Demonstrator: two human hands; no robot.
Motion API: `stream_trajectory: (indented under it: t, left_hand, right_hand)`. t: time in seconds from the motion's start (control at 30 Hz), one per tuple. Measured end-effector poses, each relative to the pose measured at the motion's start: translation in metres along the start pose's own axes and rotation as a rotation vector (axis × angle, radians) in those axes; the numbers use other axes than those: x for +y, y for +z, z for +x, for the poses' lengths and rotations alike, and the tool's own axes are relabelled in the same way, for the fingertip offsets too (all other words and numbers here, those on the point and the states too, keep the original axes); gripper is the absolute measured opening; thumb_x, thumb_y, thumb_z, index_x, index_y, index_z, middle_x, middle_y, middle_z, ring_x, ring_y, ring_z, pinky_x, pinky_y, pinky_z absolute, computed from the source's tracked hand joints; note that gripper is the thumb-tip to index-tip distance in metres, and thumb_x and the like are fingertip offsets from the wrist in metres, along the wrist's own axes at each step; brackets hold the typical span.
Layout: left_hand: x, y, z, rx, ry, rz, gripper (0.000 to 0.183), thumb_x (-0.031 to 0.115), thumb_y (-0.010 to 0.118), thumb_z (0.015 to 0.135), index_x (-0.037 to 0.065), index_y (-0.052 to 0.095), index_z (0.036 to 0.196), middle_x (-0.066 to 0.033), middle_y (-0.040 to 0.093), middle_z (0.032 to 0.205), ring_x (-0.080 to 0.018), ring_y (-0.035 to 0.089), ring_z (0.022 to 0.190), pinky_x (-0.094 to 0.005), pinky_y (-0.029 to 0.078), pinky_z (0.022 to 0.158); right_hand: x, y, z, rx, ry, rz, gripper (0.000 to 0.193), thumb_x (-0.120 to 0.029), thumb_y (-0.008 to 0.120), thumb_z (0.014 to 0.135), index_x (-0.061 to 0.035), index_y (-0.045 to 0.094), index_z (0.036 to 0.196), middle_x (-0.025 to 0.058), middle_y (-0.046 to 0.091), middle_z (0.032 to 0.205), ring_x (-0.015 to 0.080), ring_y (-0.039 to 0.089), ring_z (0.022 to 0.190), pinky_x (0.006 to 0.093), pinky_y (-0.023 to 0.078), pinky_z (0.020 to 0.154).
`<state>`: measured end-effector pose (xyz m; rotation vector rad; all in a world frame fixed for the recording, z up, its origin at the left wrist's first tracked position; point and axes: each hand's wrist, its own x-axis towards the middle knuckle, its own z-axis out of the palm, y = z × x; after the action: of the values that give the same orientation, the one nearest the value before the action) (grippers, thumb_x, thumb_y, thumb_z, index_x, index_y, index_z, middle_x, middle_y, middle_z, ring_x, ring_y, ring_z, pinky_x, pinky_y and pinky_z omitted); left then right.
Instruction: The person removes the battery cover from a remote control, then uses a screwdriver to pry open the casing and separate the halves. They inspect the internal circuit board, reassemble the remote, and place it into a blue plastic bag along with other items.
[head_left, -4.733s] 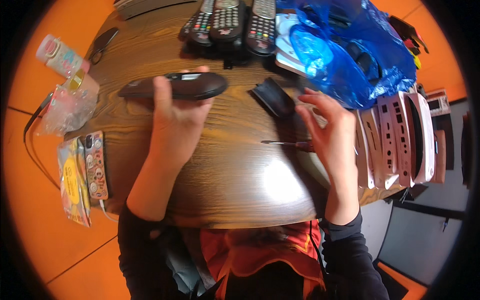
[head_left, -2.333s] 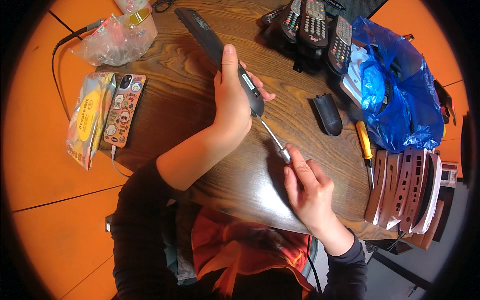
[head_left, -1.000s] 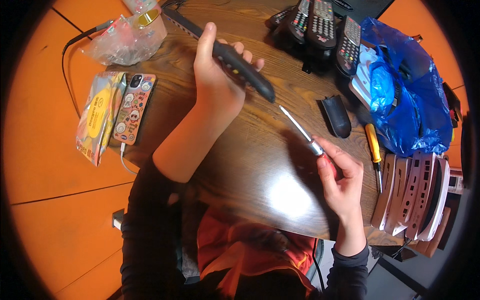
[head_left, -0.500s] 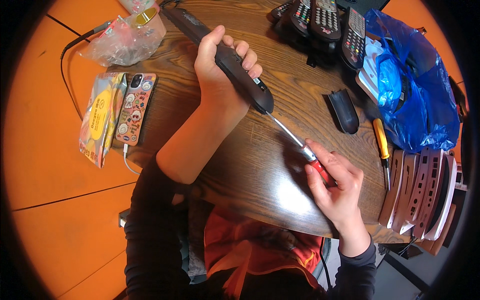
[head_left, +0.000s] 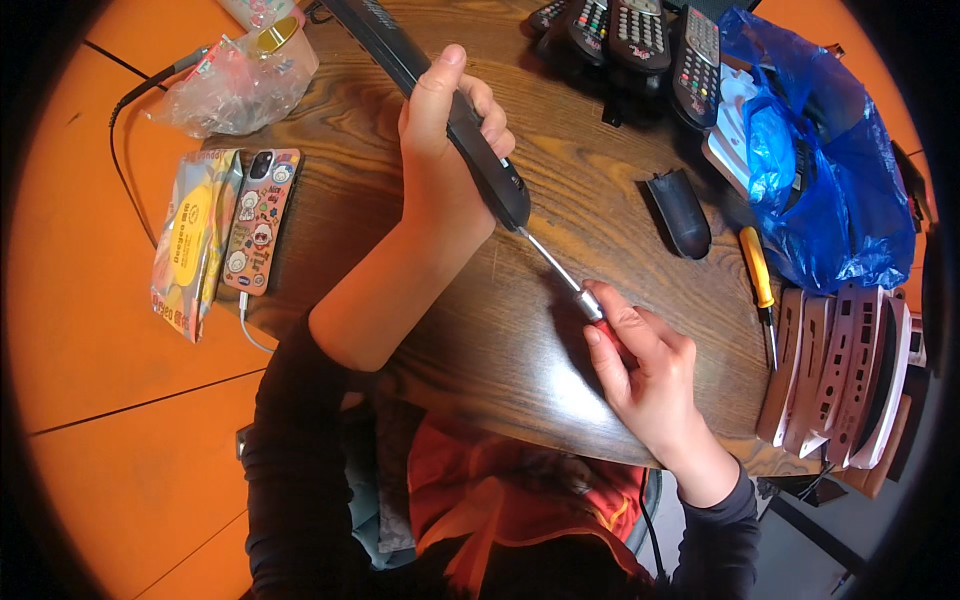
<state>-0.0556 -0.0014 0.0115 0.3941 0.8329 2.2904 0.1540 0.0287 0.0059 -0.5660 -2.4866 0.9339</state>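
Note:
My left hand [head_left: 440,140] is wrapped round a long black remote control [head_left: 495,180], lifted above the table and tilted, its near end pointing down to the right. My right hand [head_left: 650,370] grips a screwdriver [head_left: 552,260] by its red handle, thumb and fingers close to the metal collar. The thin shaft runs up to the left and its tip meets the near end of the remote; how the tip sits there is too small to make out. On the table to the right lies a loose black cover [head_left: 682,214], rounded at one end.
Several remotes [head_left: 640,35] are heaped at the back, beside a blue plastic bag [head_left: 835,190]. To the right are a yellow-handled screwdriver [head_left: 756,268] and a row of white boxes with ports [head_left: 835,375]. At left lie a phone [head_left: 262,220], a wipes packet [head_left: 195,240] and clear plastic wrap [head_left: 235,90].
The remote has rolled a little in my left hand, and its near end has shifted slightly left. My right hand has moved up and left with the screwdriver, its tip still at the remote.

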Motion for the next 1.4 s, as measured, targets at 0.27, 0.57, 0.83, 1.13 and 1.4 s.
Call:
stream_trajectory:
  t: [0.27, 0.57, 0.83, 1.13, 1.4]
  left_hand:
    - [0.002, -0.002, 0.000, -0.004, -0.003, -0.136, 0.027, 0.033, 0.050, 0.086, 0.007, 0.043, 0.082, -0.0024, 0.039, 0.067, -0.0114, 0.036, 0.055, -0.0220, 0.032, 0.048]
    - [-0.001, -0.002, -0.001, -0.006, -0.118, -0.179, 0.026, 0.032, 0.050, 0.085, 0.007, 0.041, 0.081, -0.0024, 0.037, 0.066, -0.0118, 0.036, 0.054, -0.0232, 0.032, 0.047]
    - [0.015, -0.014, 0.017, 0.031, -0.370, -0.647, 0.030, 0.027, 0.056, 0.080, 0.004, 0.037, 0.076, -0.0029, 0.037, 0.066, -0.0130, 0.037, 0.056, -0.0228, 0.035, 0.052]
    - [-0.016, 0.014, -0.014, -0.291, -0.406, -0.262, 0.039, 0.039, 0.041, 0.088, 0.003, 0.042, 0.104, -0.0103, 0.048, 0.101, -0.0213, 0.047, 0.097, -0.0397, 0.039, 0.089]
    - [-0.031, 0.012, -0.029, -0.231, -0.469, 0.017, 0.040, 0.035, 0.050, 0.089, 0.006, 0.043, 0.115, -0.0076, 0.052, 0.100, -0.0186, 0.052, 0.095, -0.0339, 0.043, 0.088]
  right_hand:
    - [-0.010, -0.009, 0.001, -0.129, 0.318, 0.486, 0.028, -0.007, 0.058, 0.084, 0.0015, 0.058, 0.110, 0.0035, 0.062, 0.071, 0.0066, 0.052, 0.058, 0.0191, 0.043, 0.058]
    - [-0.003, -0.025, 0.005, -0.185, 0.391, 0.600, 0.027, -0.006, 0.059, 0.083, -0.0011, 0.060, 0.109, -0.0009, 0.054, 0.062, 0.0069, 0.047, 0.052, 0.0223, 0.040, 0.050]
    - [0.011, -0.035, 0.010, 0.194, -0.085, 0.007, 0.033, -0.005, 0.063, 0.076, -0.0029, 0.060, 0.109, 0.0071, 0.055, 0.063, 0.0126, 0.051, 0.050, 0.0224, 0.040, 0.050]
    - [0.001, -0.016, 0.011, 0.071, 0.495, 1.189, 0.018, -0.008, 0.061, 0.082, -0.0042, 0.045, 0.090, 0.0104, 0.062, 0.086, 0.0144, 0.063, 0.068, 0.0182, 0.044, 0.042]
    - [0.009, -0.005, 0.016, 0.357, 0.077, 0.172, 0.030, -0.008, 0.073, 0.070, -0.0033, 0.051, 0.090, 0.0074, 0.060, 0.077, 0.0162, 0.060, 0.064, 0.0268, 0.047, 0.057]
